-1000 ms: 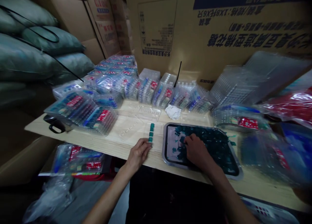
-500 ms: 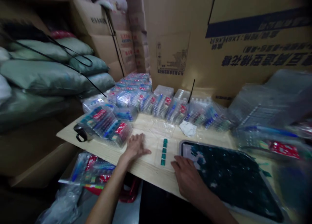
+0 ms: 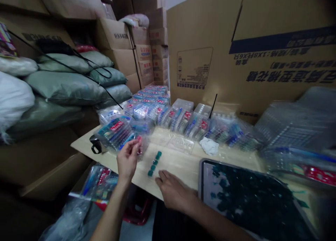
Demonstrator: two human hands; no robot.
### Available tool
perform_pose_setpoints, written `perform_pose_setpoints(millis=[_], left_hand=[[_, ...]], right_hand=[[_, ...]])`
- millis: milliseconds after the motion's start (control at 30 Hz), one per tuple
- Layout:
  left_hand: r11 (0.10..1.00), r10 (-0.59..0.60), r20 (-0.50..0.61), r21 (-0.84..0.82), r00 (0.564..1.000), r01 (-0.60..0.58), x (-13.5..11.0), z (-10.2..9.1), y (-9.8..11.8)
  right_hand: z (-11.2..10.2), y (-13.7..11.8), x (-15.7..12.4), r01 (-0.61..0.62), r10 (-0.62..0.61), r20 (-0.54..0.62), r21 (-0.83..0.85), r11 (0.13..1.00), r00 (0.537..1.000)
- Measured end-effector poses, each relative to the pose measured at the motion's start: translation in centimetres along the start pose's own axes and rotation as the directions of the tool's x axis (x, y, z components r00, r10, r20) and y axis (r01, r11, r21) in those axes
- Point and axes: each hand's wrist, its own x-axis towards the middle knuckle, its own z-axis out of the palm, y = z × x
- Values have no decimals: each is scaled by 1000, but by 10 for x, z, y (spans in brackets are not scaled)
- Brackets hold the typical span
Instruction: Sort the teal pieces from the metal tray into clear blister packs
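A: Going left to right, what's first?

B: Grey-green sacks (image 3: 65, 87) piled at nine o'clock from the short row of teal pieces (image 3: 154, 164), which I'm using as the clock's centre, twelve pointing away from the person. Nearer in, at about ten o'clock, there's a black-handled object (image 3: 96, 144) beside a stack of clear plastic packs (image 3: 114, 134) with red labels.

A: And the left hand (image 3: 127, 162)?

B: Raised off the wooden table (image 3: 181, 165) at about eight o'clock, fingers half curled and drawn toward the thumb, up in front of those packs. Its fingertips are blurred, so I can't tell whether it has hold of anything.

A: Where's the teal row sitting?

B: On the table, slanting, the pieces close together. The right hand (image 3: 173, 192) lies at about four o'clock, open and palm down, fingers loosely spread. Its fingertips (image 3: 160, 176) are just beside the row's lower end, and it grips nothing I can see.

A: Further right?

B: At three o'clock, a metal tray (image 3: 200, 178) holding a mass of dark teal pieces (image 3: 249, 206), and at two o'clock, a crumpled white cloth (image 3: 209, 146).
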Motion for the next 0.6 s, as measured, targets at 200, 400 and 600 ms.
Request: perform_pose_setpoints(millis=[200, 400, 600], left_hand=[[923, -255, 181, -246, 950, 294, -23, 20, 2], [931, -283, 398, -104, 873, 349, -64, 55, -17], [954, -285, 438, 211, 853, 211, -81, 86, -54]], right_hand=[[-43, 34, -7, -192, 192, -72, -1, 981, 979], [-84, 74, -106, -588, 558, -202, -140, 797, 805], [-67, 87, -160, -739, 760, -73, -311, 598, 646]])
